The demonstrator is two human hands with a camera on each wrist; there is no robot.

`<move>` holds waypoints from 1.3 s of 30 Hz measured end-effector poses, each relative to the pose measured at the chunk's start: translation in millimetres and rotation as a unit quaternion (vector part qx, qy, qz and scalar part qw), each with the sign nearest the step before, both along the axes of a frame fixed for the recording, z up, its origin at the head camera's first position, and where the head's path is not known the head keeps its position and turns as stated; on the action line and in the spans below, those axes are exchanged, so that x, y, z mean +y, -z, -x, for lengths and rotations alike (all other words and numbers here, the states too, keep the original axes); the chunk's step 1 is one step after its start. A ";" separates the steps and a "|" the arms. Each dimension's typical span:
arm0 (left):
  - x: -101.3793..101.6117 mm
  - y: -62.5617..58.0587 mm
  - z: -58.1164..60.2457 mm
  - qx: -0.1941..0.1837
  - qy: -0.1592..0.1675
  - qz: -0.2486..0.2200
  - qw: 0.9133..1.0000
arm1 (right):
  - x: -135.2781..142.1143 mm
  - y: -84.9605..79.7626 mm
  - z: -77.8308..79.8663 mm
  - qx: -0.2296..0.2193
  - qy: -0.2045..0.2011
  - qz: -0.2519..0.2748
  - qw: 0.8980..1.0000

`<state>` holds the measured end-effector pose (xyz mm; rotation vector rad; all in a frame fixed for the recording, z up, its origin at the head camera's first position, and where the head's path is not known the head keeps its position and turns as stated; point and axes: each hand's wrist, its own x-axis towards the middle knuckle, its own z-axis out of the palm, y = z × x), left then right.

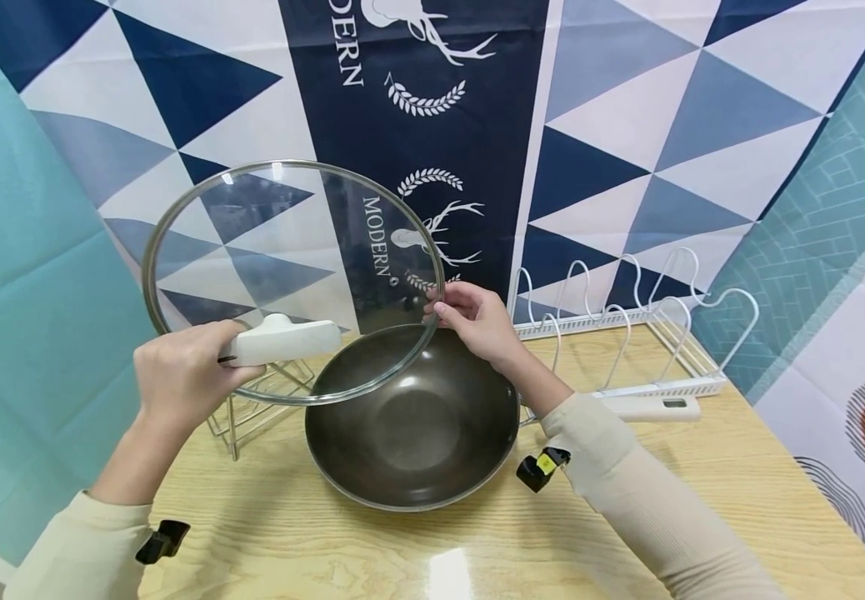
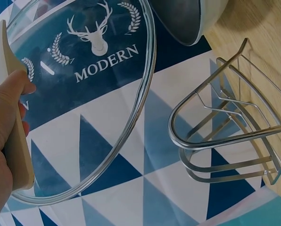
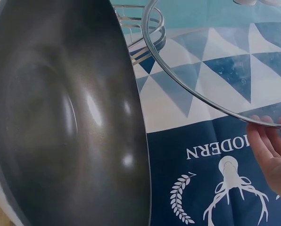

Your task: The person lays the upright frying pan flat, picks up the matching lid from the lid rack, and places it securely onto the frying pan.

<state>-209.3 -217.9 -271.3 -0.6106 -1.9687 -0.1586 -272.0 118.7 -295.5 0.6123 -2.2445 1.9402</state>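
Note:
A round glass lid (image 1: 282, 233) with a metal rim is held tilted above the far left part of a dark wok (image 1: 417, 433). My left hand (image 1: 185, 371) grips the lid's white handle (image 1: 286, 342), its fingers wrapped round one end; the left wrist view shows this handle (image 2: 13, 117) too. At the lid's right edge, my right hand (image 1: 481, 321) pinches the rim between thumb and fingers. In the right wrist view, the right hand (image 3: 275, 153) holds the rim from below the glass. The wok stands upright on the table, its inside bare.
Behind the lid, a metal wire rack (image 1: 252, 421) stands on the wooden table (image 1: 312, 542). On the right is a white rack with looped dividers (image 1: 627, 350); the wok's cream handle (image 1: 650, 407) points that way. A patterned cloth (image 1: 597, 167) hangs at the back.

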 end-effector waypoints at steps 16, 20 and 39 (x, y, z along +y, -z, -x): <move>2.7 6.1 5.8 -0.015 0.000 0.038 0.999 | 8.3 8.2 -4.1 -0.007 0.024 0.031 0.999; 3.6 5.9 7.0 -0.014 0.004 0.033 0.999 | 11.2 5.6 -7.2 -0.002 0.025 0.019 0.999; 10.9 5.0 7.4 -0.041 0.036 -0.019 0.998 | 19.1 7.4 -13.5 -0.019 0.021 0.001 1.000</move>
